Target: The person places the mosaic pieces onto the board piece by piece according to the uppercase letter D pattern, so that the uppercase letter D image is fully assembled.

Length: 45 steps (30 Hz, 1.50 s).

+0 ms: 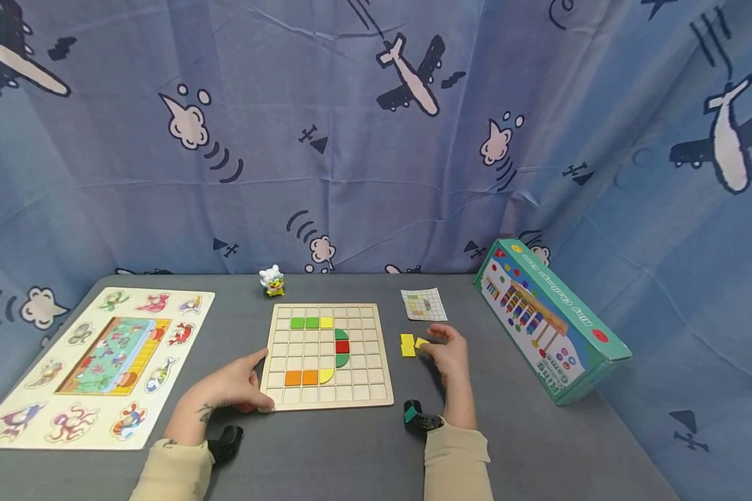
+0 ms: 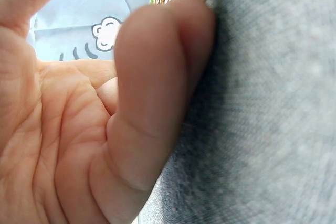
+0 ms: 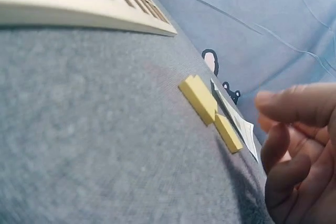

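A square wooden grid board point(image 1: 366, 393) lies flat, with green, yellow, red and orange pieces set in some cells. My left hand point(image 1: 228, 386) touches its left side, one finger at the edge and the thumb by the near corner. In the left wrist view, bent fingers point(image 2: 149, 93) hide most of that contact. Small yellow pieces point(image 1: 407, 346) lie together right of the board. Over them hovers my right hand point(image 1: 449, 351), its fingertips close to the rightmost piece point(image 1: 421, 343). From the right wrist view, a gap separates the loosely bent fingers point(image 3: 294, 108) from the yellow pieces point(image 3: 200, 100).
A paper card point(image 1: 423, 305) printed with a coloured grid lies behind the yellow pieces. At the right stands a green toy box point(image 1: 558, 320). A sea-animal puzzle board point(image 1: 100, 362) lies at the left. Behind the grid board sits a small figurine point(image 1: 272, 281).
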Available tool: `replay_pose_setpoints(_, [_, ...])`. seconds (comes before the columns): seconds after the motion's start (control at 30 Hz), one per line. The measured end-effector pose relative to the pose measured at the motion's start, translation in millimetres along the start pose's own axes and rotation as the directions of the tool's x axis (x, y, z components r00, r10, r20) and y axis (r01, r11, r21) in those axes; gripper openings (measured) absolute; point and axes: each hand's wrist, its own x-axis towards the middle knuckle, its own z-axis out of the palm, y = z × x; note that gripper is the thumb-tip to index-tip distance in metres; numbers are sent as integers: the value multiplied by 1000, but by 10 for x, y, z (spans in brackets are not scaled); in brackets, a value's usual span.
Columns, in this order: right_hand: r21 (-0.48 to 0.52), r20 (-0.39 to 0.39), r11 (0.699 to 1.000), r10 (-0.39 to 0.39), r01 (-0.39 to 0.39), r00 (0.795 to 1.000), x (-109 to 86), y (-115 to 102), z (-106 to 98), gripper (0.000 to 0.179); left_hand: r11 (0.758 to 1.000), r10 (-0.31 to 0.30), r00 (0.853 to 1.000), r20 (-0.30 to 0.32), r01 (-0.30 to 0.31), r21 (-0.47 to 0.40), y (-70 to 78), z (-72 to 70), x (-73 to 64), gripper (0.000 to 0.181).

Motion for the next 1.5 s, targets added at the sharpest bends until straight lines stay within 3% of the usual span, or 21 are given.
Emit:
replay_pose_setpoints(0.3, [-162,-30,985,62,-66,998,13,31,51,47,1000,-10,1000,-4,10,-4,-4,7,0,107])
replay_pose_setpoints(0.57, [-384,-92,916,86,-115,992,-17,-17,80,38,1000,3,1000,9,-3,1,-5,-5,-11,108])
replay_pose_setpoints(0.77, [-436,-120,889,94,-137,988,-25,-43,97,32,1000,-8,1000,3,8,-10,-15,-5,-4,108])
replay_pose_setpoints(0.87, [-402,-128,908,72,-119,989,-22,-62,102,32,1000,-16,1000,-2,16,-14,-14,0,-8,108])
replay_pose_setpoints(1.0, [-296,-135,953,20,-59,991,4,-72,124,35,1000,-24,1000,0,24,-17,1,-2,-10,108])
replay_pose_setpoints(1.17, [-72,-112,997,-46,38,993,10,-155,211,42,1000,-18,1000,6,18,-19,9,-10,-6,108])
replay_pose_setpoints(1.3, [126,-50,988,-87,93,995,-26,-300,349,43,1000,-3,1000,17,4,-24,0,-15,-7,108])
replay_pose_setpoints(1.5, [331,119,933,-188,140,975,-148,-507,652,45,1000,-21,1000,10,21,-18,-21,-7,17,107])
